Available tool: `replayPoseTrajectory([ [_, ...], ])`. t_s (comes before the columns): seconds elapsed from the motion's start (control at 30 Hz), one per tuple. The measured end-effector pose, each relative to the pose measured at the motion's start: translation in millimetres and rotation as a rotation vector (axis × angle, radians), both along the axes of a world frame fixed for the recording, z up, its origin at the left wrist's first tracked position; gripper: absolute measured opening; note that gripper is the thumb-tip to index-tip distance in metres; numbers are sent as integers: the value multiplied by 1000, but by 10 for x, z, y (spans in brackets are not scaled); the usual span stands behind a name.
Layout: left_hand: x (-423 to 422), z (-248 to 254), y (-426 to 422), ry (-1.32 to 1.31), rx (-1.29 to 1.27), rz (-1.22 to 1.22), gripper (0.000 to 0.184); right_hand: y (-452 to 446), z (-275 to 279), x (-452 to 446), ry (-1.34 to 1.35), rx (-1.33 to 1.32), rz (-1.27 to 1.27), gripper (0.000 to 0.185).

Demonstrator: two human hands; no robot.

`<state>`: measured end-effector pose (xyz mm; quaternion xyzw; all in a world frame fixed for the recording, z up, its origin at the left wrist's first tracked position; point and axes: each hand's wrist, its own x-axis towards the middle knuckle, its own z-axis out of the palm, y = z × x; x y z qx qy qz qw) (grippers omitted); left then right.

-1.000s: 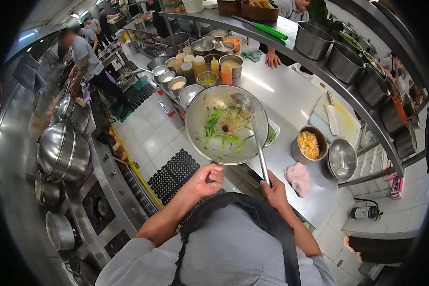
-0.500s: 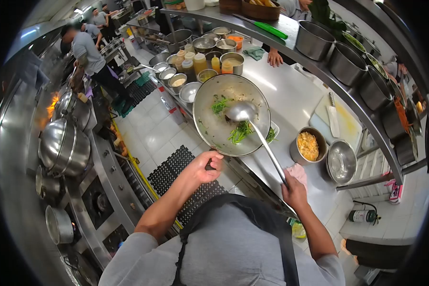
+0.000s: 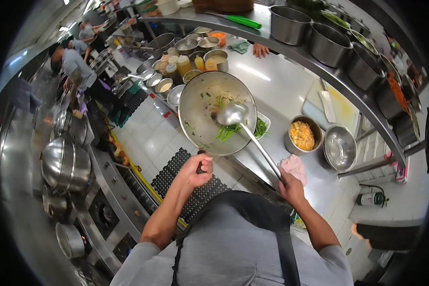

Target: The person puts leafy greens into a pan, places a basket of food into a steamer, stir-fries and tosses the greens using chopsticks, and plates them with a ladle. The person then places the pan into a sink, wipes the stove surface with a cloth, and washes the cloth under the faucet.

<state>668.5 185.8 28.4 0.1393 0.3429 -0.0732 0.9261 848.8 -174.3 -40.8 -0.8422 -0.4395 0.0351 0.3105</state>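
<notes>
My left hand (image 3: 199, 170) is closed around the handle of a wide steel wok (image 3: 188, 102), which is tilted over the counter's edge. Chopped greens (image 3: 228, 133) and small dark bits lie in the wok. In my right hand (image 3: 292, 188) is the long shaft of a steel ladle (image 3: 234, 113), its bowl inside the wok against the greens. Partly behind the wok's right rim sits a white dish (image 3: 268, 125) holding more greens (image 3: 260, 127). A pink cloth (image 3: 294, 168) lies on the counter beside my right hand.
Right of the wok stand a pot of shredded orange food (image 3: 302, 135), a steel bowl (image 3: 339, 148) and a knife (image 3: 327, 106) on a board. Squeeze bottles (image 3: 184, 66) stand beyond the wok. Stoves (image 3: 103, 212) line the left. Another person's hand (image 3: 260, 50) rests on the counter's far side.
The wok and ladle have shifted a little left in view, and more of the white dish with greens shows. The ladle's bowl covers more of the upper greens.
</notes>
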Motion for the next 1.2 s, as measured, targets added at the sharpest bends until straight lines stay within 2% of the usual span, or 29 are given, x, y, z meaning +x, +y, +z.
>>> replayPoseTrajectory([
  [0.03,10,-5,4,-11,-10,-21,29,169,59,11,54,-10,-8,62],
  [0.1,19,-11,8,-32,-33,-62,30,532,59,66,-18,82,5,61],
  [0.2,37,26,-62,-21,-15,-39,22,748,59,58,-12,34,-52,61],
  [0.33,126,-68,-59,-113,-77,14,19,224,-248,-117,164,99,-123,57],
  [0.43,242,-34,-44,-100,-10,4,21,-94,63,-323,285,-27,-92,56],
  [0.57,312,55,43,-72,35,-39,25,153,240,-353,191,66,21,58],
  [0.67,373,101,55,-36,54,-27,25,266,166,-192,88,108,101,62],
  [0.83,421,109,162,-39,66,-35,26,-355,32,132,-110,-177,35,65],
  [0.93,447,110,165,-33,90,-11,25,-403,19,198,-96,-150,-30,66],
  [1.07,530,30,161,-18,119,24,24,24,-49,127,63,145,-72,61],
  [1.2,643,50,121,-15,213,16,23,171,-99,43,126,143,-107,60],
])
